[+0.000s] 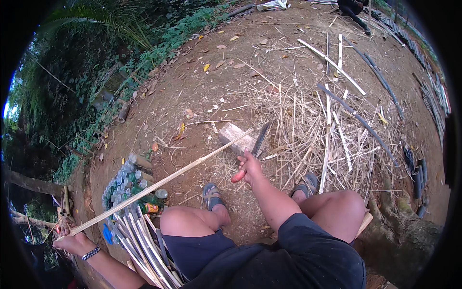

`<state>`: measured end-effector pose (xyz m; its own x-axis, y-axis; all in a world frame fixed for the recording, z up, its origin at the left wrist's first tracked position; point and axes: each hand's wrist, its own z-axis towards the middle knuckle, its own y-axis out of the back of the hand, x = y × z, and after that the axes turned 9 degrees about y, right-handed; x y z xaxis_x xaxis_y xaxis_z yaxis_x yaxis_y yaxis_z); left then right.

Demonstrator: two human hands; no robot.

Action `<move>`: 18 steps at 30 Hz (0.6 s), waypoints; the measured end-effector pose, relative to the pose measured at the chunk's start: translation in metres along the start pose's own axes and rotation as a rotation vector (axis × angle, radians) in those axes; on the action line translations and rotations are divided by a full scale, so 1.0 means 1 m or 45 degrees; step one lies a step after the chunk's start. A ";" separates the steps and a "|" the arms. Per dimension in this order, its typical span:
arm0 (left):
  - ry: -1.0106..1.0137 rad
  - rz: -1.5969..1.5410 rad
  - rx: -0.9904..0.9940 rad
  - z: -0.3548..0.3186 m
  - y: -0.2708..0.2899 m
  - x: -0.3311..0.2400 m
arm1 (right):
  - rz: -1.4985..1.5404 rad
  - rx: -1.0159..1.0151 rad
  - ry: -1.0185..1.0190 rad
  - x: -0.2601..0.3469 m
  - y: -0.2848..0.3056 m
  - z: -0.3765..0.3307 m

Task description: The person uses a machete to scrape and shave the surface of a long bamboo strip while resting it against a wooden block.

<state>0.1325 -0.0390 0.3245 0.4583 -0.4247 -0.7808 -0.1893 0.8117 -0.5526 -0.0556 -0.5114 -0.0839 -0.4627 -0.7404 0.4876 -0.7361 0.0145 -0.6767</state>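
Note:
My left hand (72, 242), with a dark wristband, grips the near end of a long thin bamboo strip (159, 183). The strip runs up and to the right, and its far end rests on a wooden block (234, 136) on the dirt. My right hand (249, 168) holds a knife by its orange handle; the dark blade (260, 138) points away from me and lies against the block. I sit with bare knees apart, and my sandalled feet (211, 194) rest on the ground on either side of my right forearm.
A bundle of pale split bamboo strips (142, 245) leans by my left thigh. Several bottles (129, 185) stand in a cluster to its left. Bamboo shavings and long slats (332, 125) cover the ground ahead and to the right. Greenery lines the left edge.

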 end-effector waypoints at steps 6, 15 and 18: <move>0.216 0.001 -0.488 -0.023 0.022 0.021 | 0.483 0.053 0.226 0.050 -0.037 -0.024; 0.912 0.279 -0.022 -0.013 0.020 0.128 | 0.579 0.242 0.658 0.169 -0.052 -0.100; 0.895 0.649 0.002 -0.054 0.003 0.149 | 0.578 0.210 0.914 0.201 -0.063 -0.128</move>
<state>0.1538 -0.1214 0.1906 -0.3246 -0.1582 -0.9325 -0.2241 0.9707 -0.0867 -0.1651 -0.5750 0.1271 -0.9354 -0.0825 0.3439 -0.3495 0.0671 -0.9345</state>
